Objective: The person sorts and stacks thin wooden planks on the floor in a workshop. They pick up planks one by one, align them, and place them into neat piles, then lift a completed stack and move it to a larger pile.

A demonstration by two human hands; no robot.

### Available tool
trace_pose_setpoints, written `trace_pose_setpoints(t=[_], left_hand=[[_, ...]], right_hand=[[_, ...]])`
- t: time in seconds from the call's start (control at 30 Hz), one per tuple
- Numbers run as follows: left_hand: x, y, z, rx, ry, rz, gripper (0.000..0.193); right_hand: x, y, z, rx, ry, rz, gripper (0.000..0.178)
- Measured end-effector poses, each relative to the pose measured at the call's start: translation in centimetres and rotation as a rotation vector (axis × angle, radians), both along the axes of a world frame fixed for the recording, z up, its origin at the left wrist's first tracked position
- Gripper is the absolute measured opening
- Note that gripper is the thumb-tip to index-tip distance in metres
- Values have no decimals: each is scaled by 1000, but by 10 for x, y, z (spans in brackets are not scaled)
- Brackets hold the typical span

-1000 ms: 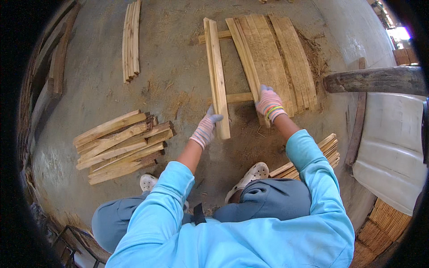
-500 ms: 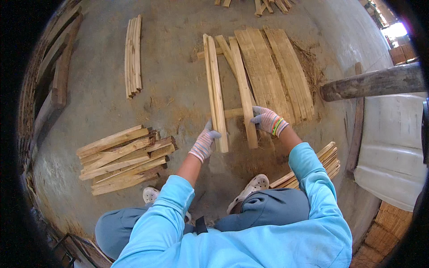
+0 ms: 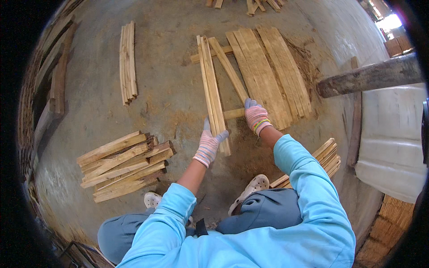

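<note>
Dusty grey floor spreads out under the work, and from where I stand the squatting person's gloved hands are near its middle. Just ahead of the body, the left hand is wrapped round the near part of a few long pale strips, laid side by side and pointing toward the floor's far edge. Right beside them, the right hand bends its fingers over the near end of a slanting strip; they look to be touching it, but I cannot tell how firmly they grip. Two crosspieces run beneath, a far one and a near one.

As I judge it, this is partway along: a few strips are gathered in the left hand, the slanting one lies apart from them, and a row of flat boards lies side by side to its right, not picked up.

Farther out, a narrow bundle lies neatly aligned toward the floor's left edge, while a rougher pile sits nearer the person's left foot. Another bundle is by the right knee. Loose sticks show at the far edge; a thick log and a whitish sheet stand along the right edge, and dark timbers line the left one.
</note>
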State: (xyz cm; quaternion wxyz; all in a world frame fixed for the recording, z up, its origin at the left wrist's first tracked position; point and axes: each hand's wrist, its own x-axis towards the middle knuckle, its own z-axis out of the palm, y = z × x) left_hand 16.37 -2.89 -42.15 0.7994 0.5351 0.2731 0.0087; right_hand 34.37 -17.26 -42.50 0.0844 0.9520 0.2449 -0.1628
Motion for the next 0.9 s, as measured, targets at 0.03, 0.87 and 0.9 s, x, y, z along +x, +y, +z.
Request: trace_pose_setpoints(t=[0.03,0.87,0.9], left_hand=[[1,3,4,-34,-47,19,89],[-3,9,-36,-223,75,-52,109],[-3,14,-33,-293,74,-63,106]], right_hand=[[7,3,2,25,11,-46,38],[10,-11,32,362,-35,-169,40],[6,-11,32,524,247,-162,41]])
